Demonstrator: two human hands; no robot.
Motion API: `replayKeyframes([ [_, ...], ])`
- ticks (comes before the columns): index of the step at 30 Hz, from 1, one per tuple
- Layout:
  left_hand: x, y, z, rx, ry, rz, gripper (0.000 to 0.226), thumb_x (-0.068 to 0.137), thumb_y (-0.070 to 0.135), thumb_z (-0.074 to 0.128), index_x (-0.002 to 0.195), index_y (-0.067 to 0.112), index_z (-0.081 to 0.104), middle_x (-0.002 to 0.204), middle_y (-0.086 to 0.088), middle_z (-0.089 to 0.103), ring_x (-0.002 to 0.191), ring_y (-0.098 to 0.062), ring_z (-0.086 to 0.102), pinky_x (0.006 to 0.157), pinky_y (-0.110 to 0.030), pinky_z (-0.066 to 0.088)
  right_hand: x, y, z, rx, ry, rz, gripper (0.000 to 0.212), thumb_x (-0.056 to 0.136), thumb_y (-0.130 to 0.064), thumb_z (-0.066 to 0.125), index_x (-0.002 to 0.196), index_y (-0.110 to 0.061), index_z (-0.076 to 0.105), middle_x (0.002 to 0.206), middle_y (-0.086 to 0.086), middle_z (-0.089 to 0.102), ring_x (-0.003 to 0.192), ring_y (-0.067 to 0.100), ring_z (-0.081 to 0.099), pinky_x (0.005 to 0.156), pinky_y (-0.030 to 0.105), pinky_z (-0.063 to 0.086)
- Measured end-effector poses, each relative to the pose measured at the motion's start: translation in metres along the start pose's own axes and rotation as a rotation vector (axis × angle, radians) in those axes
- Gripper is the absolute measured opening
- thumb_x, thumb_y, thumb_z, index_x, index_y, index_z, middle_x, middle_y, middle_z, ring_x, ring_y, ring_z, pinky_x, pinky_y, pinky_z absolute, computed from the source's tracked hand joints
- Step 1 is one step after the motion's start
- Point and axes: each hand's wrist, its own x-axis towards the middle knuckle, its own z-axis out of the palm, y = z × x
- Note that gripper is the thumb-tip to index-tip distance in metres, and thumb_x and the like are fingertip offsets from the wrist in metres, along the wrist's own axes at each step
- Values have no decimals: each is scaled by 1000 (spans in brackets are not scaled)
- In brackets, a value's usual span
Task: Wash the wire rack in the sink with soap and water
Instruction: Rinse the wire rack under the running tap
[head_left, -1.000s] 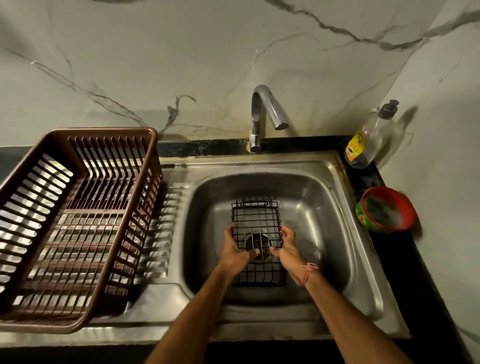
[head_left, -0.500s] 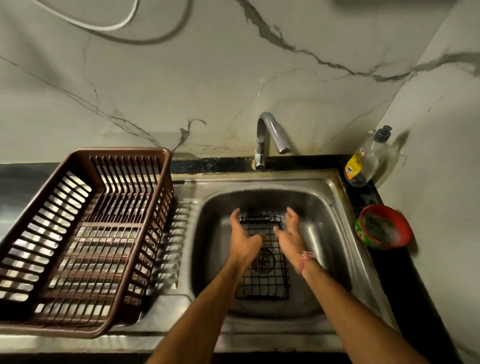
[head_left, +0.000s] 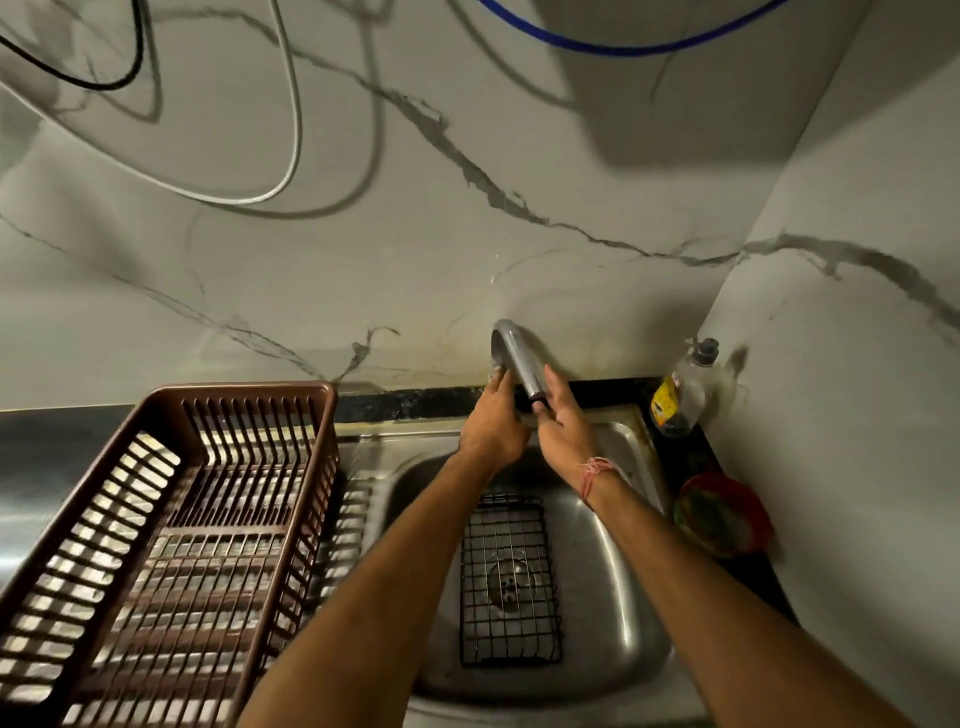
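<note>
- One marble wall (head_left: 363, 270) fills the top of the view, and it meets a side wall on the right. Three cords hang across it: one black, one white and one blue.
- One brown plastic dish basket (head_left: 171, 525) sits on the draining board, just left of the sink.
- One steel sink (head_left: 613, 587) lies in the middle, with one round drain in its floor.
- Two bare arms reach from the bottom of the view over the sink. They cover part of the bowl and the left top corner of the rack.
- One black wire rack (head_left: 509, 582) lies flat on the sink floor, right over the drain. No hand touches it. It lies well below both hands, nearer the person.
- One grey tap (head_left: 519, 364) stands at the back edge of the sink, with its spout pointing at the person.
- One red bowl (head_left: 722, 514) sits on the dark counter to the right of the sink. It looks blurry.
- One clear soap bottle (head_left: 683, 397) with a yellow label and a pump top stands in the back right corner.
- The left hand (head_left: 493, 421) is up at the base of the tap, fingers touching it. I cannot tell if it grips it.
- The right hand (head_left: 563, 421) is beside the tip of the spout, fingers mostly straight and touching it. A red thread is tied round that wrist.
</note>
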Motion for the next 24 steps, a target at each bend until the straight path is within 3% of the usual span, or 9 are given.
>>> replayKeyframes([
  [4,13,-18,16,270,-150,20,99,98,19,73,172,15,7,180,-9,5,165,-29,14,126,-50,37,-1,3,4,-13,-25,35,60,110,-14,46,162,-38,26,160,1,44,144,23,46,116,44,43],
  [7,15,-25,17,554,-190,86,108,95,22,77,172,13,1,179,-10,-3,166,-27,6,131,-49,29,-1,9,6,-18,-25,35,60,110,-15,46,162,-37,26,159,2,45,145,22,45,116,37,41],
  [10,7,-26,11,850,-205,100,103,101,20,69,170,10,-6,178,-12,-12,166,-30,2,133,-51,19,-1,12,6,-16,-28,48,60,110,-15,46,163,-35,26,161,3,43,148,20,40,114,31,35],
  [13,4,-33,8,999,-244,78,99,105,19,63,169,9,-13,177,-13,-19,165,-33,-3,133,-55,14,-2,16,9,1,-36,52,59,110,-14,46,163,-31,26,162,2,41,149,18,39,111,26,34],
  [16,0,-37,4,1069,-290,27,98,107,26,61,168,7,-14,176,-14,-20,165,-36,-4,132,-57,14,-2,23,12,20,-52,63,60,110,-13,45,163,-30,26,164,2,38,150,16,38,112,25,33],
  [24,-1,-54,2,1026,-319,-43,101,105,21,63,167,7,-15,176,-14,-20,165,-36,-1,132,-55,18,-12,35,13,83,-71,72,58,110,-10,42,162,-30,28,166,0,34,151,14,35,122,35,33],
])
